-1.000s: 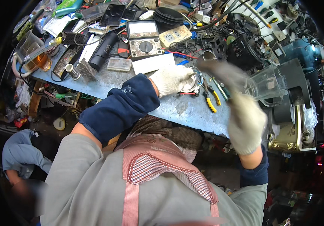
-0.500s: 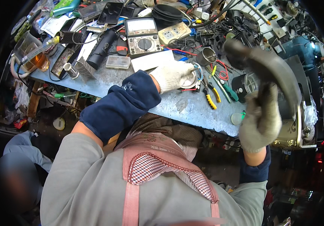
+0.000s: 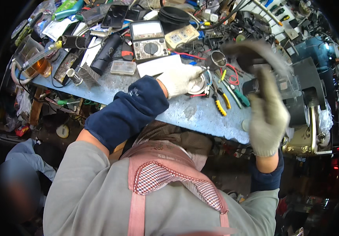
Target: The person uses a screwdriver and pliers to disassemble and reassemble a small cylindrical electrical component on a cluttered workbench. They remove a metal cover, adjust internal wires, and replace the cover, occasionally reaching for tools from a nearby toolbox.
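Raised over the right side of the bench, my right hand (image 3: 270, 118), in a whitish knit glove, is closed round a claw hammer (image 3: 262, 53). Its dark curved head is smeared by motion, and the fist covers most of the handle. My left hand (image 3: 180, 80), gloved too, rests at the middle of the bench with its fingers pinched together. A short thin metal rod (image 3: 205, 69) shows at those fingertips, its lower end hard to make out. Just under the fingers lies a round silvery metal part (image 3: 197, 85) with several coloured wires at its right side.
Yellow-handled pliers (image 3: 221, 106) and a green-handled screwdriver (image 3: 241, 97) lie right of the round part. Behind are a metal cup (image 3: 217, 59), a white box (image 3: 159, 65) and an analog multimeter (image 3: 150, 45). Another person (image 3: 24, 177) is low at the left.
The claw hammer has swung left and slightly upward with my right hand, blurred by the motion. My left hand and the round metal part stay where they were.
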{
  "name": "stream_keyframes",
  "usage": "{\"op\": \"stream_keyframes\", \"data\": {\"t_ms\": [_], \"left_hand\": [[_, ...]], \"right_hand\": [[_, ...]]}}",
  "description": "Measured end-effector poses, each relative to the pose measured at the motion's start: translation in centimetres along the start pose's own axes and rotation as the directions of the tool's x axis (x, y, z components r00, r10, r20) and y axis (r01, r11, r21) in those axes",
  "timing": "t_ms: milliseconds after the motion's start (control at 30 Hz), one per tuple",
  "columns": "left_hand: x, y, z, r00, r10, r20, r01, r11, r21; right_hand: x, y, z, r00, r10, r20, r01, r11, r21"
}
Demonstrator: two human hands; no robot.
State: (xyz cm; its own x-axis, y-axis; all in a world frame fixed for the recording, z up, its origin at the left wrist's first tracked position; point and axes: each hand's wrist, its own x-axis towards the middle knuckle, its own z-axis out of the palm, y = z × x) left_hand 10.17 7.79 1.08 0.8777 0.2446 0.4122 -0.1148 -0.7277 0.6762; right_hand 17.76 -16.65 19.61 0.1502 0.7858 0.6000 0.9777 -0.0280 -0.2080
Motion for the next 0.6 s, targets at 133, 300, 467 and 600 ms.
{"op": "stream_keyframes", "data": {"t_ms": [133,300,467,600], "left_hand": [[-0.2,0.8,-0.2,1.000,-0.009,0.015,0.009,0.999,0.050],[0.1,1.0,-0.5,1.000,0.004,-0.006,-0.004,0.996,0.094],[0.5,0.8,-0.3,0.999,-0.023,0.029,0.021,0.998,0.058],[0.8,-0.6,0.0,0.999,-0.019,0.028,0.014,0.986,0.169]], "right_hand": [[-0.9,0.6,0.5,0.955,0.105,0.278,-0.027,0.962,-0.271],[-0.2,0.8,0.3,0.997,0.023,-0.069,-0.024,1.000,-0.011],[0.5,0.2,0.7,0.936,0.242,0.255,-0.156,0.936,-0.315],[0.8,0.2,0.4,0.981,0.173,-0.092,-0.144,0.955,0.259]]}}
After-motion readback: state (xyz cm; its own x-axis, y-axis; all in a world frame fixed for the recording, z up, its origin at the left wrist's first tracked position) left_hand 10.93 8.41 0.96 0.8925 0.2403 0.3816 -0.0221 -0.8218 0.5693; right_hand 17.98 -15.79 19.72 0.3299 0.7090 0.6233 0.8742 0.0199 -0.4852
